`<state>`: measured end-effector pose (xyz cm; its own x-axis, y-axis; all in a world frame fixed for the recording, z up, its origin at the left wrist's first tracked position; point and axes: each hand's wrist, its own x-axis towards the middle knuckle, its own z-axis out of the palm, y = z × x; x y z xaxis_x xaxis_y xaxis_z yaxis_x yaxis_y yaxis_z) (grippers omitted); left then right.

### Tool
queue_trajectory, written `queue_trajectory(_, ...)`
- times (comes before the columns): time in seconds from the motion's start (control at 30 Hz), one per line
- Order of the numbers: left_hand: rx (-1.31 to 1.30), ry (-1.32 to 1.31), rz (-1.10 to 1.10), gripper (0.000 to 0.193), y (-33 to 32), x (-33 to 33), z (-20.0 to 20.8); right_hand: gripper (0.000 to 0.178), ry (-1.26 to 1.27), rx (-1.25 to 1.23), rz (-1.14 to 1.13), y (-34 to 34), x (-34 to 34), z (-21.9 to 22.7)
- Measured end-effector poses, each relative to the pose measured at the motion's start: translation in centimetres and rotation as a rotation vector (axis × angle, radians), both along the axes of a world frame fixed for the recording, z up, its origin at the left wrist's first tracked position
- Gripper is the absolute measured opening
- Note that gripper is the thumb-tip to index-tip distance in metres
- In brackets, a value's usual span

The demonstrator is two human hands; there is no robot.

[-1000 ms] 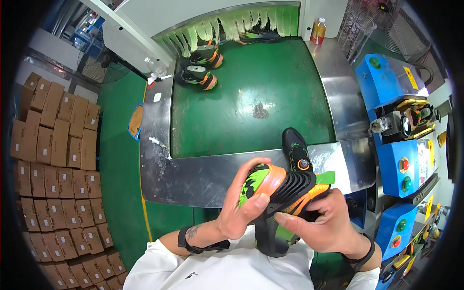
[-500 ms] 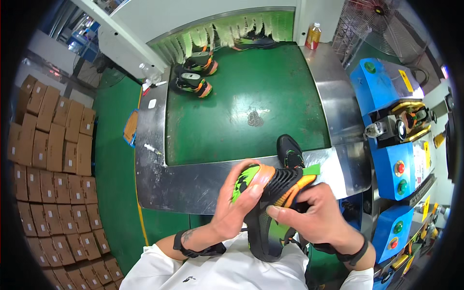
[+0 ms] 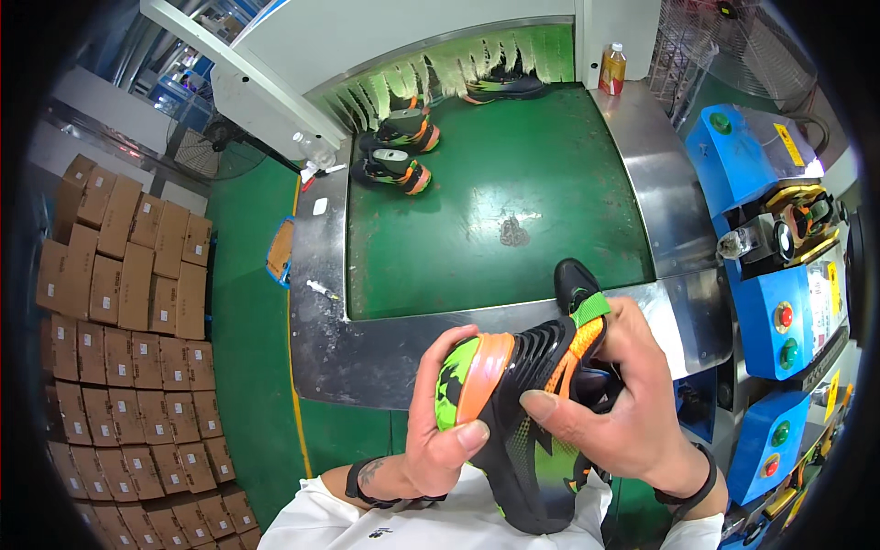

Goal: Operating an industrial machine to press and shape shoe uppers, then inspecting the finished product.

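Both hands hold a sneaker (image 3: pixel 541 458) in black, green and orange, tilted with its dark toe down toward my white shirt. My left hand (image 3: pixel 434 438) is closed around the heel end, its thumb on the edge of the orange and green sole. My right hand (image 3: pixel 637 412) grips the collar, fingers partly hidden in the opening and thumb on the side. A green pull tab (image 3: pixel 591 309) sticks up beside that hand. Just beyond, a black shoe (image 3: pixel 574 280) stands at the near edge of the belt, partly covered by the held sneaker.
A green conveyor belt (image 3: pixel 458 257) runs within a metal frame (image 3: pixel 316 357). Several shoes (image 3: pixel 394 170) sit by the fringed opening. A syringe (image 3: pixel 321 291) and a bottle (image 3: pixel 612 70) lie or stand on the frame. Blue machines (image 3: pixel 775 321) are right, stacked cartons (image 3: pixel 133 284) left.
The held sneaker has come closer to the camera, with more of its orange heel sole showing. The surroundings have shifted rightward in the view. Both hands keep their hold.
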<state>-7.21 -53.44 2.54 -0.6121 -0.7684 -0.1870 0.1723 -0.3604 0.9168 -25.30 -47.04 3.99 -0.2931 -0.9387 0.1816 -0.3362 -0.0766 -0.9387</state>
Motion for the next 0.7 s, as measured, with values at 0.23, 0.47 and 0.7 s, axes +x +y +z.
queue_trajectory(0.23, 0.098, -0.058, 0.118, 0.096, 1.1, -0.3, -0.2, 0.077, -0.455, 0.307, 0.145, 0.1, -0.8, 1.5)
queue_trajectory(0.47, 0.270, -0.081, 0.069, 0.099, 0.9, -0.3, 0.5, 0.067, -0.522, 0.302, 0.181, -0.3, -1.0, 1.7)
queue_trajectory(0.7, 0.231, 0.032, 0.017, 0.094, 0.6, 0.4, 0.2, 0.066, -0.489, 0.278, 0.206, -0.9, -0.9, 1.4)
